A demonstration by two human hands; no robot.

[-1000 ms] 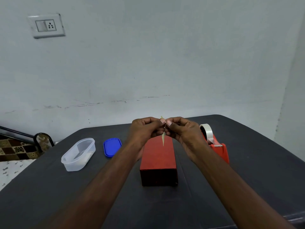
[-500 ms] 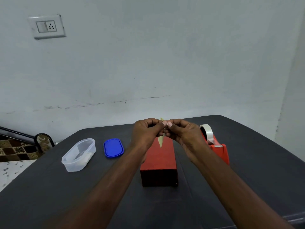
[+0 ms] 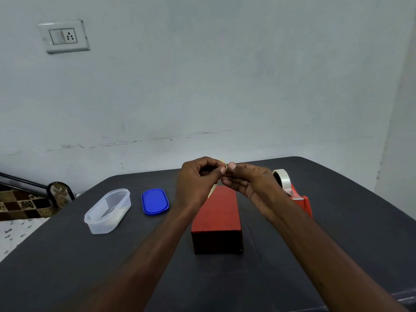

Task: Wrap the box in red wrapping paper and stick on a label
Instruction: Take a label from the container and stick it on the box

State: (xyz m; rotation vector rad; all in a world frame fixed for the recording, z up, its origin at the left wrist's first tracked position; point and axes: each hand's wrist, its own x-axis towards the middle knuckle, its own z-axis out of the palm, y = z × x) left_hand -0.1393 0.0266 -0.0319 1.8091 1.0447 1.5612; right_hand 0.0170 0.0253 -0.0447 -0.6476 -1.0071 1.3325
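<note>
With the box (image 3: 217, 218) already in red paper on the table (image 3: 337, 244) below, my left hand (image 3: 198, 179) and right hand (image 3: 247, 179) each pinch the small pale label (image 3: 211, 192), apparently peeling its backing; next, press it onto the box top.

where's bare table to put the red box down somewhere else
Bare table right of the red box, in front of the tape dispenser; also near-left, in front of the clear tub. Crowded between blue lid and box.
</note>
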